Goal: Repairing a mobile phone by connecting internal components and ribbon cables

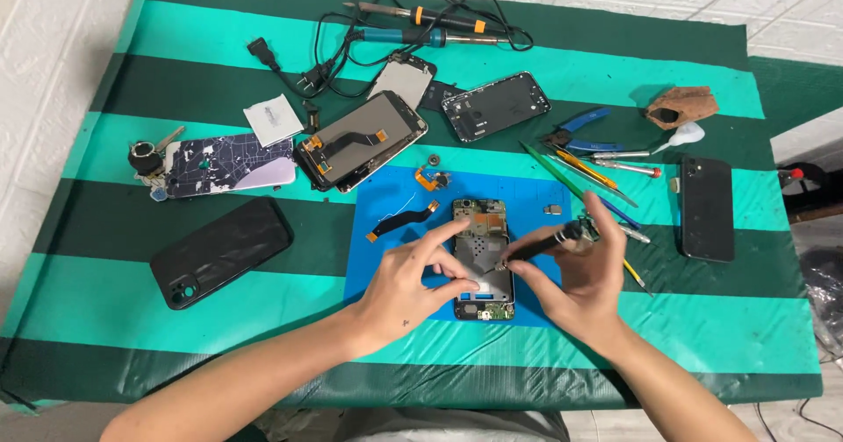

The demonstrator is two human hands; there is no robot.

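An opened phone body [480, 222] with its circuit board bare lies upright on a blue mat [386, 258]. My left hand [406, 282] rests fingertips on the phone's left side and middle, steadying it. My right hand [580, 271] grips a black-handled screwdriver [546, 243], its tip touching the board near the phone's middle. A flex cable [404, 220] with orange ends lies on the mat to the left of the phone, and a small orange flex part [430, 179] lies above it.
On the green striped cloth [219, 337]: a black phone case [219, 251], a patterned back cover [228, 165], a screen assembly [360, 141], a phone frame [496, 106], two soldering irons [421, 25], pliers and tweezers [584, 143], a black phone [707, 208] at right.
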